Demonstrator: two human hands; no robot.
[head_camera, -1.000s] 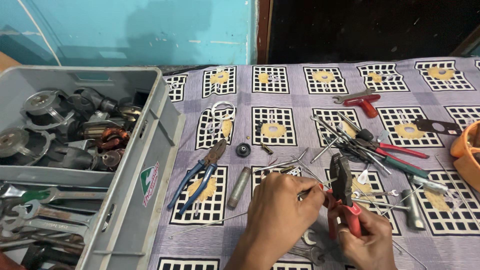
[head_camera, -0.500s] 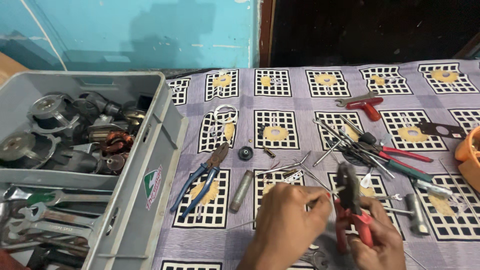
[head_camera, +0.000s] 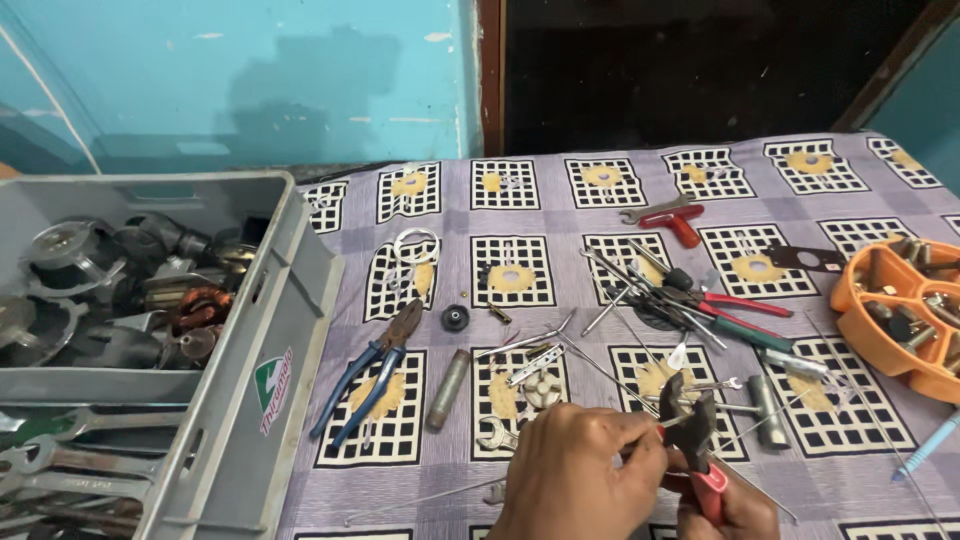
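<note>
At the desk's near edge: both hands meet over the patterned cloth (head_camera: 590, 215).
Right hand (head_camera: 725, 505): closed round red-handled pliers (head_camera: 690, 435).
Left hand (head_camera: 575, 475): pinching a thin rod (head_camera: 668, 427) fed into the plier nose.
Progress: rod looks clamped, not yet cut or bent.
Nearby: blue pliers (head_camera: 375, 370), grey crate (head_camera: 250, 400).

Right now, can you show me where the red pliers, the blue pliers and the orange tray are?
red-handled pliers (head_camera: 690, 432): head view, on the dark metal head, held in the person's hands.
blue-handled pliers (head_camera: 375, 368): head view, on the blue handles, lying on the cloth.
orange tray (head_camera: 848, 290): head view, on its left rim.
</note>
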